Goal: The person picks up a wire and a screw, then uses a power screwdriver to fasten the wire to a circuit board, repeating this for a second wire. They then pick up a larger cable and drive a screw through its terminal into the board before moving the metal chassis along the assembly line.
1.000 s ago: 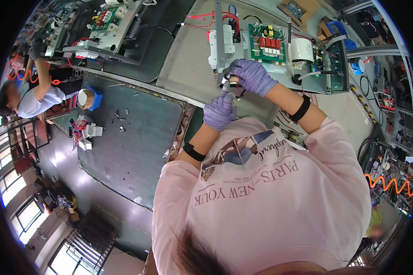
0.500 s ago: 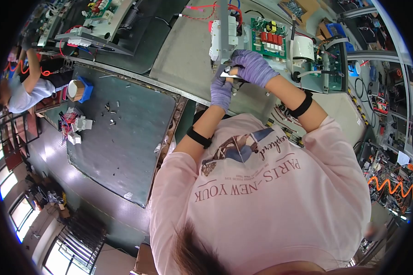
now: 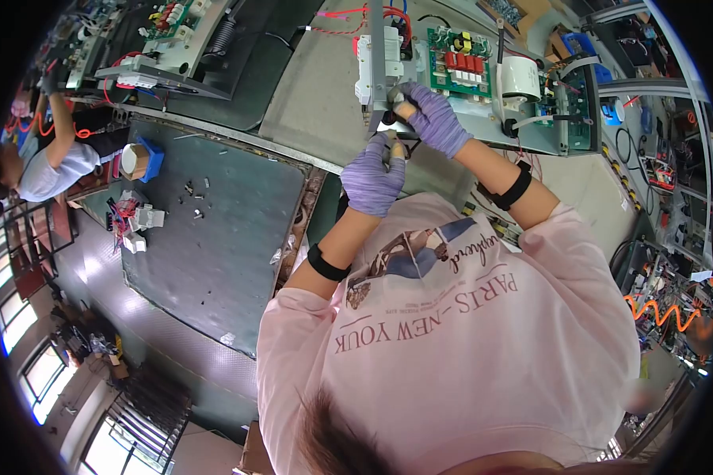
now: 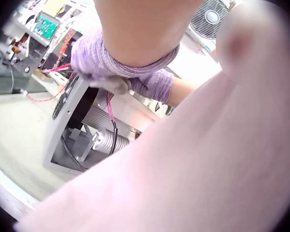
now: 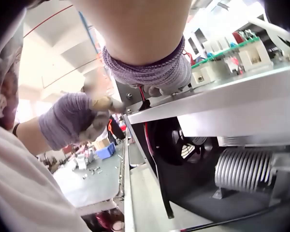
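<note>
Both hands wear purple knit gloves and work at the near left corner of a grey metal chassis (image 3: 547, 144). My right hand (image 3: 436, 123) is at the foot of the narrow upright panel (image 3: 379, 67), fingertips curled in. Red and black wires (image 5: 147, 135) run from under its fingers down past the chassis edge, as the right wrist view shows. Just below it, my left hand (image 3: 372, 180) has thumb and fingers loosely bent, tips close to the corner, with nothing visible in them. Under the top plate sit a black fan (image 5: 186, 145) and a ribbed metal coil (image 5: 241, 169).
On the chassis stand a green circuit board (image 3: 458, 75) and a white cylinder (image 3: 521, 77). A second chassis (image 3: 178, 67) lies at upper left. A dark table (image 3: 230, 214) at left bears small loose parts and a blue bin (image 3: 152, 161). Another person (image 3: 47, 170) works beyond.
My left hand reached up to the corner beside the right hand, then drew back down a little with its fingers loosened. The right hand stayed at the corner, its thumb shifting slightly up.
</note>
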Demonstrator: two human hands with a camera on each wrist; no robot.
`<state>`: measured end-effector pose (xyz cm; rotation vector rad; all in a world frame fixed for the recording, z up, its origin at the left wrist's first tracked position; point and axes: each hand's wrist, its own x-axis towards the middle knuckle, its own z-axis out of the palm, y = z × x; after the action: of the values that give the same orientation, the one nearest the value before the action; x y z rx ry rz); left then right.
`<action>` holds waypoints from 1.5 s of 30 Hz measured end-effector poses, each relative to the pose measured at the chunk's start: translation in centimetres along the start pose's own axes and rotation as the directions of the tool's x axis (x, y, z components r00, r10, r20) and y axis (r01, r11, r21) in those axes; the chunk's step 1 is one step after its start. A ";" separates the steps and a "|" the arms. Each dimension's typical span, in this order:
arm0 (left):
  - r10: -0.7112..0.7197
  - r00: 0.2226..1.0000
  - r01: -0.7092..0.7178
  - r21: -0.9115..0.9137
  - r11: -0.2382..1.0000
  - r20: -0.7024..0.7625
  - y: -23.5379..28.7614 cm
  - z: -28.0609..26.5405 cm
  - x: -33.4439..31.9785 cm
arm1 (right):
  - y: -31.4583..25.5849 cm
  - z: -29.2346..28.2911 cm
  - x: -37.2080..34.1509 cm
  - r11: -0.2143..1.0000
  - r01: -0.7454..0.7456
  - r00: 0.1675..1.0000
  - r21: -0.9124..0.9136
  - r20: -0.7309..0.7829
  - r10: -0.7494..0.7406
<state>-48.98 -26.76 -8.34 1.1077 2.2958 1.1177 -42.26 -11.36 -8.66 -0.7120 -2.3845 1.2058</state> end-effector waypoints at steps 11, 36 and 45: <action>0.052 0.995 -0.085 0.413 0.907 0.090 -1.8 2.6 1.1 | -4.6 0.4 -1.3 0.906 0.213 0.948 0.366 -0.300 -0.101; 0.039 0.995 0.008 0.448 0.894 -0.096 -0.3 2.2 2.2 | -4.5 -0.5 -0.7 0.835 0.220 0.959 0.504 -0.270 -0.090; -0.151 0.964 0.202 0.234 0.951 -0.218 2.4 2.5 2.5 | -3.6 -2.7 -0.2 0.694 0.073 0.997 0.716 -0.058 -0.044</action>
<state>-47.83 -22.66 -7.94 0.8842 2.6956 0.9183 -41.66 -11.61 -4.22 -0.3736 -1.6380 1.8951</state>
